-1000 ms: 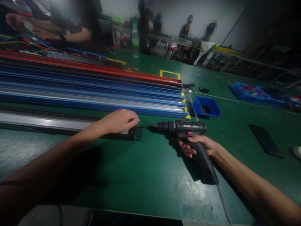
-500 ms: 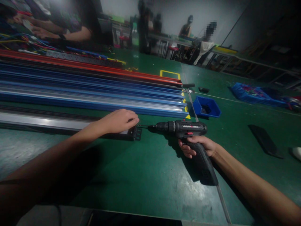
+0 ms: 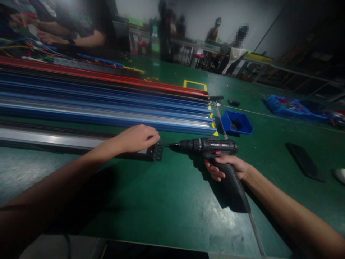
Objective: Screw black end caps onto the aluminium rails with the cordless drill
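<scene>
My right hand (image 3: 226, 167) is wrapped round the grip of a black cordless drill (image 3: 221, 145), which lies level above the green tabletop. Its long bit (image 3: 169, 144) points left and reaches the end of a black-and-silver metal rail (image 3: 67, 138). Over that same end my left hand (image 3: 138, 138) is closed, with the thumb toward the bit and the other fingers hidden behind the rail. A small slotted black bracket (image 3: 159, 153) sticks out at the rail's end, just below my thumb. Whether the bit sits in a screw cannot be made out.
Blue rails (image 3: 134, 111) and a red rail (image 3: 107, 73) lie side by side beyond. A blue bin (image 3: 237, 122) stands behind the drill; a flat black piece (image 3: 304, 162) lies to the right. Across the table, a co-worker's hands (image 3: 47, 36) are near coloured wires (image 3: 35, 48).
</scene>
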Demonstrator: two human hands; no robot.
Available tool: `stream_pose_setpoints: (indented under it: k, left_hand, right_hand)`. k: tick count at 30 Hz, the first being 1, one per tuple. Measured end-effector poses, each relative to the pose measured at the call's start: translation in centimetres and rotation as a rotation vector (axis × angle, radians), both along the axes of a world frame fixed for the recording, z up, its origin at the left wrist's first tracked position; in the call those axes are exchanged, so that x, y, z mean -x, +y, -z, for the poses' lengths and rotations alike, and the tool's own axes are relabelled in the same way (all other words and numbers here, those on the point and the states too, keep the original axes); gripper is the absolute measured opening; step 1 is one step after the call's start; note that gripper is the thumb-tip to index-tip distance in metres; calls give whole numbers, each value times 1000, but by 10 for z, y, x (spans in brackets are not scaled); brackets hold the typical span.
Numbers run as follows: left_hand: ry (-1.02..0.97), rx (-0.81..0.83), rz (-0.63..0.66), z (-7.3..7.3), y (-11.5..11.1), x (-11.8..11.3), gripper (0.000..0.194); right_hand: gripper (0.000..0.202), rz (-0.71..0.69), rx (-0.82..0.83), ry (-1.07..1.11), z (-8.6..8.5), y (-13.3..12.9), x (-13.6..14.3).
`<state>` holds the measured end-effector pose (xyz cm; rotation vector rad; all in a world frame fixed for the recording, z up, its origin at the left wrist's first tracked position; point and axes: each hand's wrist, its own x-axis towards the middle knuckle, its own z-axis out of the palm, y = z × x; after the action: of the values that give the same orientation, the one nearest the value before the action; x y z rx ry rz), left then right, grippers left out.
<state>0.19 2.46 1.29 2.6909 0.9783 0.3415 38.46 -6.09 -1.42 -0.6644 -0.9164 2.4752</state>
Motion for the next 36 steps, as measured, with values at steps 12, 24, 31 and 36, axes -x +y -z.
stream_pose_setpoints:
  k: [12, 24, 31, 36]
  left_hand:
    - [14, 36, -8, 0, 0, 0, 43]
    - [4, 20, -1, 2, 1, 0, 41]
    - [17, 24, -12, 1, 0, 0, 42]
    - [23, 30, -10, 1, 1, 0, 42]
  right_hand:
    - [26, -7, -6, 10, -1, 0, 0]
    - [26, 7, 28, 2, -2, 0, 0]
    - [27, 1, 20, 0, -3, 0, 0]
    - [26, 3, 27, 8, -3, 0, 0]
